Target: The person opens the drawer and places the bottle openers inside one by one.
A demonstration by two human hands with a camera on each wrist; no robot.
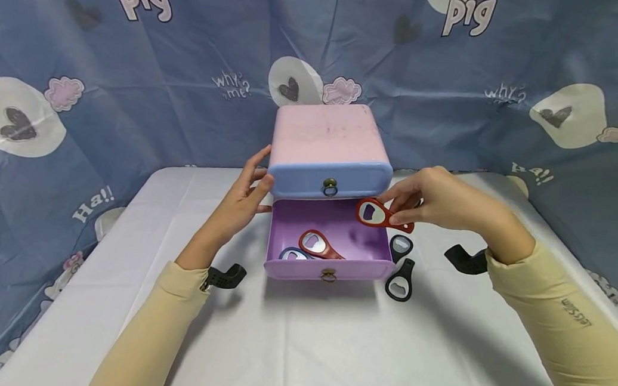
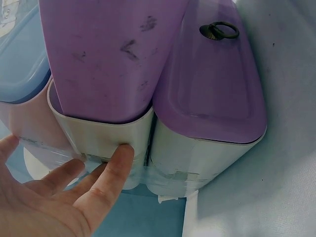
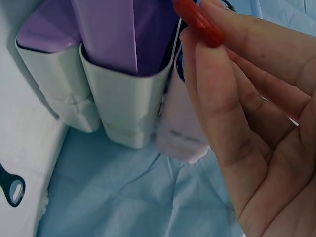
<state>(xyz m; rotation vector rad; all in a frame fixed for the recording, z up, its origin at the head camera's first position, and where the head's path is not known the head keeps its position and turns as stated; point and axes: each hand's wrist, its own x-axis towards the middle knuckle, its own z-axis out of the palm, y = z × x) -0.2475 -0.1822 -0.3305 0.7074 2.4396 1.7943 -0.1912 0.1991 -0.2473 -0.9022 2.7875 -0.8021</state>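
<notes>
One red opener (image 1: pixel 376 214) pinched, R hand (image 1: pixel 437 202).

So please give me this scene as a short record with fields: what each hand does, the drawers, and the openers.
left hand: left hand rests with straight fingers on the side of the drawer box
right hand: right hand pinches a red bottle opener above the open drawer's right edge
lower drawer: purple drawer pulled out
inside drawer: one red opener, one blue opener
upper drawer: blue front, closed
on table: two black openers right of the drawer
</notes>
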